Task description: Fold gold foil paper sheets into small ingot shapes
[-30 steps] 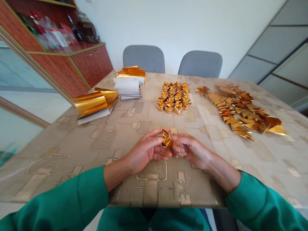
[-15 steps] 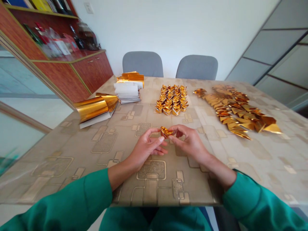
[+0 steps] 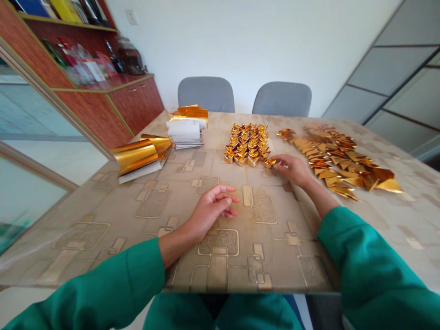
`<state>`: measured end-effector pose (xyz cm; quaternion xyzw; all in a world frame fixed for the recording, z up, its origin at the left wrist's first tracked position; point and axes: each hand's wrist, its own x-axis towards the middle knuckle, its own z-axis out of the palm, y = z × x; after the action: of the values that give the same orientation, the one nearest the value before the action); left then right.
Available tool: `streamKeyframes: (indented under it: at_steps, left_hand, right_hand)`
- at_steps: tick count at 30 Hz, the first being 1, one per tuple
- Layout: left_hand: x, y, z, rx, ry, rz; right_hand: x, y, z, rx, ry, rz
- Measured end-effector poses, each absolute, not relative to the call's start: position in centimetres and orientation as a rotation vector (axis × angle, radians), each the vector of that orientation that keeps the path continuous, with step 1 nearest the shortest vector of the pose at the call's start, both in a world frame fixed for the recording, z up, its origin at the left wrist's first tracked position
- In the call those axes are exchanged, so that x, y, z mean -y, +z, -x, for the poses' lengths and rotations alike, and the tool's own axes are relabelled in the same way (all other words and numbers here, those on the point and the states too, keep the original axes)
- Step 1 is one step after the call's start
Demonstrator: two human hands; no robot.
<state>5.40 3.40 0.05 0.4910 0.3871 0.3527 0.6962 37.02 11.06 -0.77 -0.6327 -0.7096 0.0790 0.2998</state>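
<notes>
Between the thumb and fingers of my right hand [image 3: 292, 169] is a small folded gold paper ingot [image 3: 270, 162]. It sits at the near right corner of a block of standing gold paper ingots [image 3: 245, 142], close beside the front row. Over the middle of the table hovers my left hand [image 3: 216, 206], its fingers loosely curled and apart, with nothing in them. To the right of my right hand spreads a pile of flatter folded gold paper pieces [image 3: 337, 156].
A stack of white-backed paper sheets [image 3: 185, 133] stands at the back left, near curled gold foil sheets [image 3: 140, 156]. Two grey chairs [image 3: 206, 94] are behind the patterned table [image 3: 154, 247]. A wooden cabinet [image 3: 134, 98] stands at the left.
My right hand has carried the ingot forward and right, from in front of me to the block's corner. My left hand has let go of it and stays about where it was.
</notes>
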Motion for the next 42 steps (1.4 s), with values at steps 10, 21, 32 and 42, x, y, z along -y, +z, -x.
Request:
streamKeyframes:
  at_steps: [10,21,32,42]
  left_hand:
    - [-3.4,0.3,-5.4,-0.859,0.795,-1.116]
    - [-4.5,0.2,-5.0,-0.874,0.910,-1.330]
    - [-14.2,2.0,9.7,-1.832,0.790,-2.446]
    - [-13.4,1.9,15.0,-2.268,0.359,-2.304]
  right_hand:
    - [-12.4,-1.5,-36.0,1.697,0.243,1.734]
    - [-12.0,-1.3,-36.4,1.647,0.170,1.756]
    - [-6.5,0.8,-34.5,1.562,0.527,1.517]
    - [-5.2,1.2,-30.7,1.595,0.767,1.360]
